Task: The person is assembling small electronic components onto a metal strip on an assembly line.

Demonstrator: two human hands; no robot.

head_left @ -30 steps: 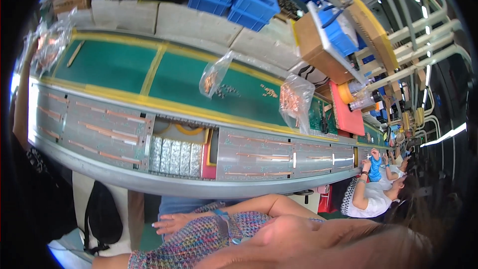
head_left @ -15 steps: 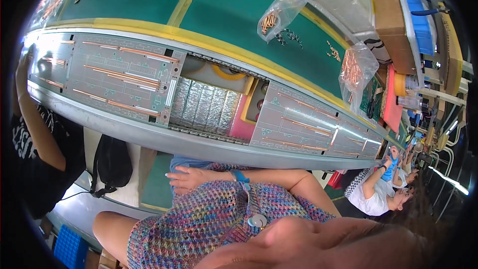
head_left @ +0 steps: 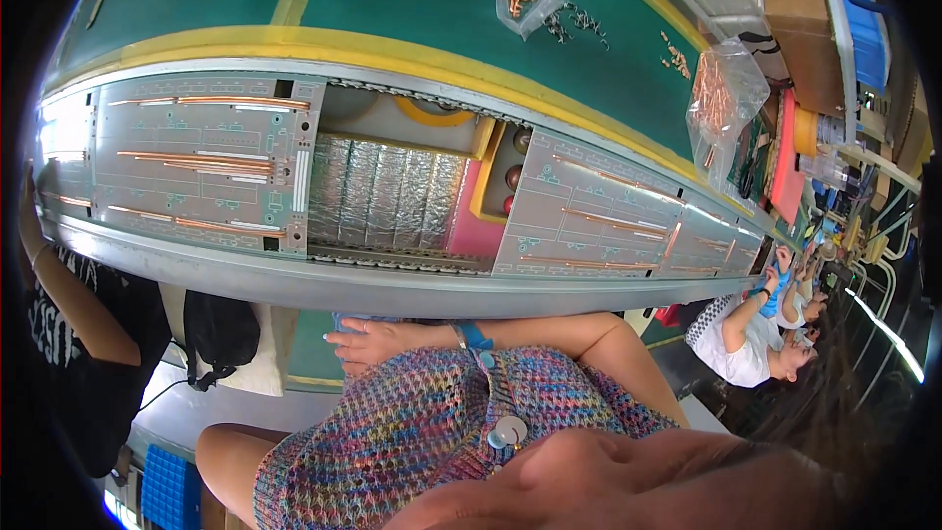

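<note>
My right hand (head_left: 368,344) rests on my lap over blue cloth, fingers stretched out and holding nothing. A ring is on one finger and a blue band (head_left: 475,336) circles the wrist. My left hand is out of sight; only a bent bare part of that arm (head_left: 231,456) shows at lower left. Beyond my lap runs a metal-edged conveyor (head_left: 392,287). On it lie grey circuit boards with thin copper-coloured strips, one board to the left (head_left: 206,162) and another to the right (head_left: 589,216). Neither hand touches them.
Between the boards, a gap shows a silvery foil surface (head_left: 388,191). On the green bench (head_left: 422,0) behind lie clear bags of copper-coloured pieces (head_left: 721,98) and small dark parts (head_left: 574,22). A person in black (head_left: 93,353) reaches in at left; people in white (head_left: 736,353) sit at right.
The whole view has shifted, so the left board and bench items sit at different places in the picture. My right hand stays on my lap.
</note>
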